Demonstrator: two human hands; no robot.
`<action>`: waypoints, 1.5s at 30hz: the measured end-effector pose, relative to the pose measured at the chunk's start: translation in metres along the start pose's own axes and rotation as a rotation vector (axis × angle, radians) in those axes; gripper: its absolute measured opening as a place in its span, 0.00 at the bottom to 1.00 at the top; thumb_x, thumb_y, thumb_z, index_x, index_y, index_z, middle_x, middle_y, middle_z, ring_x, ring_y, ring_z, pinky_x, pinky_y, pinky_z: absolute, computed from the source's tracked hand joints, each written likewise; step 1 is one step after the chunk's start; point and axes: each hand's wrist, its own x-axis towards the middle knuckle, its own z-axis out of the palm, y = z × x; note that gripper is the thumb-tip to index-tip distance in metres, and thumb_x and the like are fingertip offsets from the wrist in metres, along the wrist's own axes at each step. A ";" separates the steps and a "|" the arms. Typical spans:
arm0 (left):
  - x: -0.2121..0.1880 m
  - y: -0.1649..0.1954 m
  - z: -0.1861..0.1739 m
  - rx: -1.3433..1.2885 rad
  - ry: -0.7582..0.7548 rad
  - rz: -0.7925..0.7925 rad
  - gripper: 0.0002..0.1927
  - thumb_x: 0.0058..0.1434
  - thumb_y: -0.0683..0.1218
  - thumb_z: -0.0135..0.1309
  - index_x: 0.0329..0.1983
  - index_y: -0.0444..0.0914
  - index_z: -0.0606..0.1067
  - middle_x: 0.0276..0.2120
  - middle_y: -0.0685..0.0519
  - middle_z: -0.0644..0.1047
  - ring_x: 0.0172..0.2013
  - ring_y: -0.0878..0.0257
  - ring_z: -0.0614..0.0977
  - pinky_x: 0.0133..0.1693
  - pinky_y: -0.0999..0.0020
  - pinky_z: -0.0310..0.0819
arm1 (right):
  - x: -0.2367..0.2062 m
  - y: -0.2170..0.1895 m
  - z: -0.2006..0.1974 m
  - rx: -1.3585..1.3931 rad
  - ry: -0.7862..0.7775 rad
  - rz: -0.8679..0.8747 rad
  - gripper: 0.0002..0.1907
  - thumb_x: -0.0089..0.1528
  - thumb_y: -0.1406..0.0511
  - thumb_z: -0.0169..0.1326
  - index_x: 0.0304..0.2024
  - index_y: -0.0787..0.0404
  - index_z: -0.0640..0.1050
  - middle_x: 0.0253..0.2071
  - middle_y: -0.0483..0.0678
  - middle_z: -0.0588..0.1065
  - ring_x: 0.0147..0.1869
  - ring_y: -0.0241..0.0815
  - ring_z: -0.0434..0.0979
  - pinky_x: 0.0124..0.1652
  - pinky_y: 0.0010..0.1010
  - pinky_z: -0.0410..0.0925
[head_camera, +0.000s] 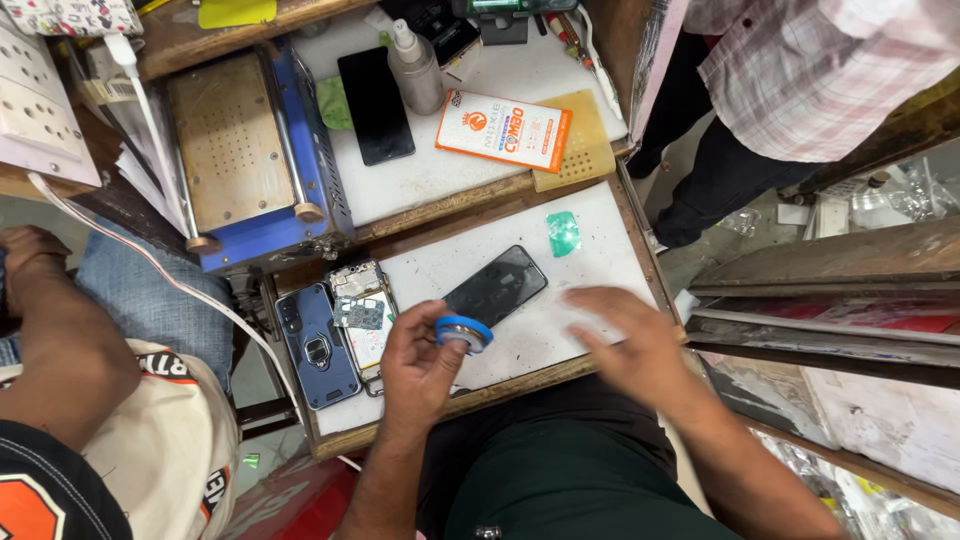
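Tape roll: a small round roll of blue tape (463, 333) with a pale core, held over the near part of the white bench (600, 250), just beside the near end of the dark phone.
Left hand: the left hand (418, 360) grips the roll, its fingers (425, 318) curled round the rim and closed on it.
Right hand: the right hand (632, 335) lies flat and blurred near the bench's right edge, fingers spread wide and holding nothing.
Phone: a black phone (496, 286) with a glossy slab face lies tilted at the middle of the bench, apart from both hands.
Doing it well: judged from the grip, the roll is best kept steady by its rim while the free hand finds the tape's loose end; keeping the sticky side off the glossy glass looks wise.
Near left corner: a dark blue phone case (317, 343) with a ring holder, hard and matt, lies beside an opened phone body (361, 310) showing metal parts.
Far right: a small green film scrap (563, 232), thin and shiny.
Upper bench: a second black phone (375, 105), an orange and white flat box (503, 130), a grey spray bottle (414, 68), and a blue heating plate machine (250, 150) with a worn perforated metal top.
Others: another person's arm (60, 340) at the left.
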 end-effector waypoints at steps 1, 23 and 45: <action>-0.002 0.000 0.002 0.004 -0.020 0.009 0.24 0.66 0.40 0.60 0.63 0.33 0.68 0.45 0.45 0.78 0.45 0.62 0.82 0.46 0.66 0.81 | 0.007 -0.017 0.010 0.097 -0.059 -0.067 0.22 0.58 0.64 0.66 0.55 0.59 0.79 0.53 0.52 0.81 0.56 0.48 0.83 0.55 0.35 0.75; -0.010 0.002 0.005 0.101 -0.114 0.200 0.25 0.67 0.35 0.59 0.65 0.38 0.67 0.45 0.46 0.79 0.47 0.60 0.82 0.53 0.64 0.79 | 0.020 -0.002 0.040 0.808 -0.194 0.164 0.05 0.65 0.67 0.60 0.40 0.64 0.81 0.42 0.52 0.82 0.46 0.42 0.82 0.46 0.32 0.75; -0.006 0.015 0.016 0.324 0.187 0.034 0.23 0.62 0.35 0.59 0.61 0.31 0.69 0.48 0.43 0.80 0.50 0.59 0.83 0.53 0.66 0.79 | 0.043 -0.050 0.050 0.045 0.132 -0.379 0.11 0.54 0.69 0.68 0.37 0.56 0.80 0.40 0.48 0.80 0.41 0.42 0.78 0.38 0.30 0.72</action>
